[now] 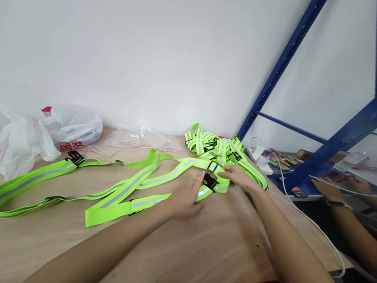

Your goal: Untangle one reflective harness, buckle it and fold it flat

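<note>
Nearest you, in from the desk's point(203, 252) front edge, your L hand point(185, 200) rests low, fingers at the green reflective strap point(128, 188) by a blk buckle point(210, 180); can't tell if they grip. Your R hand point(238, 178) is just beyond, fingertips on the strap at the buckle's R side; can't tell if they're pinching. The strap lies mid-desk, looped out toward the L side, w/ a 2nd blk buckle point(75, 158) on its far L part. Wht cable point(321, 227) runs nr the R edge; past that edge, a co-worker's hand point(328, 189) w/ a dk wristband point(336, 204). Toward the back L corner: wht plastic bags point(74, 128), red lettering. Back edge, ctr: clear bags point(144, 138). Back R corner: pile of green straps point(205, 142), nr blue metal frame point(281, 61).
</note>
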Demonstrator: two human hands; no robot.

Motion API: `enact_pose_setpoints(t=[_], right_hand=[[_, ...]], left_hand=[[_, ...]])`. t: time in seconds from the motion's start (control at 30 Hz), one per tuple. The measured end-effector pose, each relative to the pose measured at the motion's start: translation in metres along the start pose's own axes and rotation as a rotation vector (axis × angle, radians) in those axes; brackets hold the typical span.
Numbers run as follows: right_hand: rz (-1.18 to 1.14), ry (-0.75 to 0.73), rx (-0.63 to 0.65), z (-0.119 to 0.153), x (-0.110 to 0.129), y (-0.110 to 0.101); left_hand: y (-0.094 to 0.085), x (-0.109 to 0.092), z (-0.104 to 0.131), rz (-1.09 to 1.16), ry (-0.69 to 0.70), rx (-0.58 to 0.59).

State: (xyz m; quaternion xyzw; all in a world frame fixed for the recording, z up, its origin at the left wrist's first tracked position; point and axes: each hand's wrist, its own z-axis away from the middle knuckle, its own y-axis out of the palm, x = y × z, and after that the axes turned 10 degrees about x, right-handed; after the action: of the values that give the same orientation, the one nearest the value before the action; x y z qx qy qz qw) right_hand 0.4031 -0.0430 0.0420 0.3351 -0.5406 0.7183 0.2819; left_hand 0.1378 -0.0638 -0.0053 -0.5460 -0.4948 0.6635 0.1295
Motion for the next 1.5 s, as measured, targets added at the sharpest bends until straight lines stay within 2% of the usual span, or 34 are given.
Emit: enact_pose_setpoints(t=[0.13,0.3,0.57,0.8,0.93,1.03,1.17,1.37,1.5], right_hand=[[-0.512,-0.051,-0.122,-0.006,-0.015,-0.002],[-0.744,-0.056,-0.193,-0.014,-0.026,0.003],[-0.753,-0.103,-0.308,-0.012,-0.022,0.009],[-0.643,-0.123,-0.396,-0.013,-0.013,0.003],[-0.693,-0.234,-0.364,-0.008,-0.003,0.001],[-0.809,-0.313,-0.31,-0.004,0.003,0.002],[-0.925,-0.338,-0.248,-0.001,0.008,0.003],[-0.877,-0.38,-0.206,0.003,0.012,0.004],[-0.834,-0.385,-0.27,0.002,0.014,0.003]], left_hand=[[0.001,-0.002,0.01,-0.065,-0.019,0.05],[0.004,-0.008,0.016,-0.285,-0.074,0.118],[0.004,-0.004,0.016,-0.342,-0.027,0.17],[0.002,-0.007,0.015,-0.331,-0.046,0.179],[0.0,-0.008,0.015,-0.327,-0.057,0.21],[0.001,-0.007,0.014,-0.33,-0.046,0.181],[0.001,-0.007,0.014,-0.332,-0.036,0.182],[0.001,-0.008,0.014,-0.331,-0.046,0.202],[0.0,-0.008,0.014,-0.334,-0.039,0.199]])
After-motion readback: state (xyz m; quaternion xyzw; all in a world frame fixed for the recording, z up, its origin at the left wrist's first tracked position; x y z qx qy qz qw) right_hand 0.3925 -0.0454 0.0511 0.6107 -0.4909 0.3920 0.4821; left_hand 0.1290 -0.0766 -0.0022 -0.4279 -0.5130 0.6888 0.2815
